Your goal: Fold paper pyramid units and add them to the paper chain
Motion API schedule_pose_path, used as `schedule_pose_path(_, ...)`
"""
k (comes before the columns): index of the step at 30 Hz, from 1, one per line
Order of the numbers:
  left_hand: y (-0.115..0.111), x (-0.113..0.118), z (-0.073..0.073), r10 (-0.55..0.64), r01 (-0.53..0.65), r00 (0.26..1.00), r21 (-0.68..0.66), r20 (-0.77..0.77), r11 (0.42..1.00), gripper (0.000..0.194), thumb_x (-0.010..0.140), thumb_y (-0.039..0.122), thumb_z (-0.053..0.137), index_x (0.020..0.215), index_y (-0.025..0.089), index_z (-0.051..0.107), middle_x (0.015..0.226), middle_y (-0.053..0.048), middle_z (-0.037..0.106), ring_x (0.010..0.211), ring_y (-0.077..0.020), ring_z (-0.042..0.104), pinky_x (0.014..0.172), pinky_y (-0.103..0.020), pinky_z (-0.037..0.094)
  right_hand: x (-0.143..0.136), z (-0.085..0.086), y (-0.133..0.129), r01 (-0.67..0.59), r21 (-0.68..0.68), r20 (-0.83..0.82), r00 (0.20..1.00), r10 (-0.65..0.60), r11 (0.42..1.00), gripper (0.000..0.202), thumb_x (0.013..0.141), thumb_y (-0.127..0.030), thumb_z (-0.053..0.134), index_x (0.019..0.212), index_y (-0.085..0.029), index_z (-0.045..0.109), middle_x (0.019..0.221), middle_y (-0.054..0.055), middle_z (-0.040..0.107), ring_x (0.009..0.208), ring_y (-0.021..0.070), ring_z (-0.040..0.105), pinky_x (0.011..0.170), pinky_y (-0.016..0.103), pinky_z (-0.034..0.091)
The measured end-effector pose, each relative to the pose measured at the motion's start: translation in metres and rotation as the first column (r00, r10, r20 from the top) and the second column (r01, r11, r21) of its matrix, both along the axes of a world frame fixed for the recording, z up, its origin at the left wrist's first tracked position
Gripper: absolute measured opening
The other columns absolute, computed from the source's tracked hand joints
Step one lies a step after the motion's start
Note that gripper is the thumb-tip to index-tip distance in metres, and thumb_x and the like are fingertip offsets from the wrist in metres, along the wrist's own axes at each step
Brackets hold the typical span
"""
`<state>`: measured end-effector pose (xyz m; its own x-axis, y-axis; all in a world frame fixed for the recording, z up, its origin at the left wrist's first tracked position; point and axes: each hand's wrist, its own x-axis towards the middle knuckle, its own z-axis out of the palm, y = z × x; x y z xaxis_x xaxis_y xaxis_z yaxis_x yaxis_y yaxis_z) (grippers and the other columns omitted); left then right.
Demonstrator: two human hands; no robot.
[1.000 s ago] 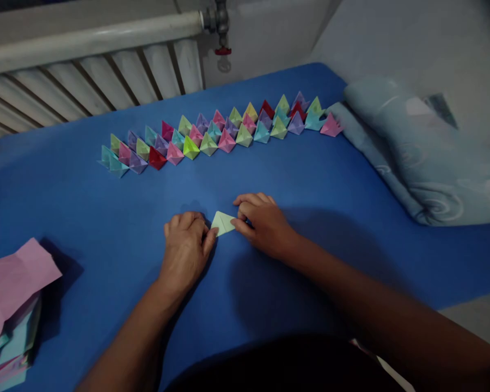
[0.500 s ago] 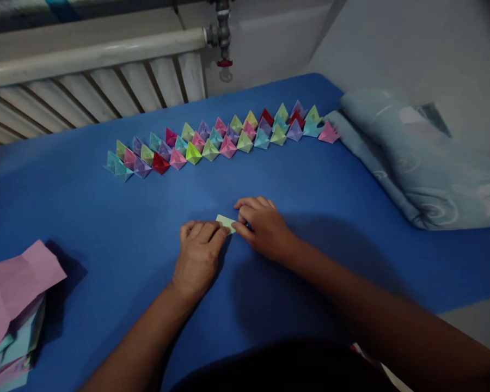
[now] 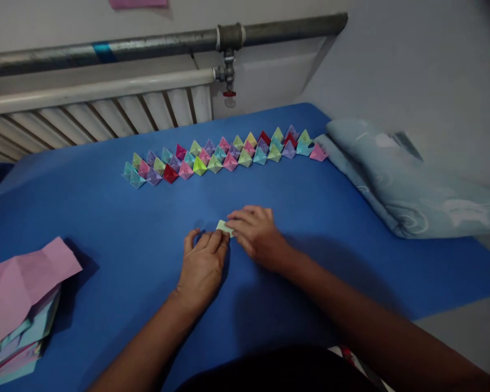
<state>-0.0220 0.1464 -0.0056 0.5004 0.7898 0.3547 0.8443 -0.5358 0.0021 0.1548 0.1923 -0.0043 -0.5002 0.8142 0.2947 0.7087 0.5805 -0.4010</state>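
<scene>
A small piece of pale green paper (image 3: 224,226), apparently folded into a strip, lies on the blue tabletop and is partly covered by my hands. My left hand (image 3: 203,267) holds its near left side down, with the fingertips pressed on it. From the right, my right hand (image 3: 259,235) reaches over the paper's other end, fingers stretched out and their tips touching or just above it. Beyond both hands stand rows of folded paper pieces (image 3: 230,161), small pointed boat-like shapes in pink, green, purple, blue, red and yellow.
At the left edge lies a stack of coloured paper (image 3: 44,321) under a creased pink sheet (image 3: 28,280). A folded grey-green blanket (image 3: 392,179) rests on the right of the blue table (image 3: 147,228). Behind are a white radiator (image 3: 106,90) and a metal pipe (image 3: 167,46).
The view has tilted up, showing more pipe and wall. My right hand's fingers have moved from the paper's right edge to over its top. My left hand stays on the paper.
</scene>
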Motion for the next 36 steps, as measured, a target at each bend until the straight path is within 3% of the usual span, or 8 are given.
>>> schedule_pose_path(3,-0.002,0.001,-0.002,0.029,-0.029,0.999,-0.015,-0.021,0.999,0.039,0.092,0.006,0.035,0.119,0.014,0.062,0.114,-0.012,0.068,0.099,-0.0243,0.061,0.096,-0.05,0.037,-0.004,-0.001,-0.008,-0.159,-0.049,-0.024,0.987,0.158,0.986,0.039,0.089,-0.011,0.046,0.125,-0.021,0.059,0.121,0.006,0.066,0.113,0.0236,0.048,0.094,0.041,0.03)
schedule_pose_path(9,-0.006,0.001,-0.003,0.036,-0.038,0.998,-0.045,-0.056,0.998,0.042,0.09,0.005,0.035,0.124,0.013,0.059,0.116,-0.013,0.067,0.1,-0.0255,0.061,0.097,-0.051,0.038,0.003,-0.006,-0.009,-0.2,-0.061,0.052,0.978,0.203,0.978,0.047,0.089,-0.01,0.041,0.134,-0.017,0.052,0.133,0.007,0.059,0.126,0.0272,0.04,0.098,0.043,0.026)
schedule_pose_path(16,-0.016,0.004,-0.003,0.081,-0.088,0.995,-0.118,-0.06,0.989,0.046,0.088,0.005,0.032,0.126,0.015,0.057,0.124,-0.013,0.064,0.112,-0.0259,0.058,0.101,-0.052,0.037,0.0,0.002,-0.012,-0.171,-0.094,0.216,0.958,0.188,0.981,0.052,0.087,-0.01,0.039,0.137,-0.021,0.05,0.14,0.005,0.053,0.131,0.0316,0.035,0.096,0.048,0.024)
schedule_pose_path(26,-0.038,0.012,0.0,0.229,-0.242,0.969,-0.152,-0.093,0.958,0.045,0.088,0.003,0.032,0.125,0.011,0.057,0.127,-0.014,0.062,0.115,-0.0287,0.056,0.103,-0.054,0.034,-0.008,0.009,-0.015,-0.129,-0.11,0.324,0.933,0.158,0.985,0.047,0.093,-0.01,0.034,0.133,-0.024,0.053,0.142,0.003,0.051,0.128,0.0312,0.038,0.094,0.049,0.026)
schedule_pose_path(33,-0.042,0.008,0.004,0.26,-0.269,0.96,-0.093,-0.102,0.959,0.046,0.089,0.003,0.029,0.124,0.009,0.058,0.121,-0.016,0.064,0.108,-0.0288,0.059,0.101,-0.055,0.034,-0.008,0.013,-0.015,-0.131,-0.105,0.342,0.926,0.16,0.986,0.048,0.092,-0.009,0.036,0.132,-0.027,0.054,0.144,0.001,0.05,0.124,0.0302,0.042,0.094,0.047,0.026)
schedule_pose_path(36,-0.035,0.009,0.01,0.239,-0.251,0.963,-0.089,-0.127,0.964,0.045,0.089,0.006,0.032,0.127,0.01,0.056,0.107,-0.015,0.068,0.096,-0.0271,0.061,0.098,-0.054,0.036,-0.008,0.013,-0.016,-0.13,-0.096,0.334,0.93,0.155,0.987,0.048,0.091,-0.008,0.039,0.132,-0.027,0.054,0.143,0.001,0.05,0.124,0.0302,0.042,0.093,0.047,0.026)
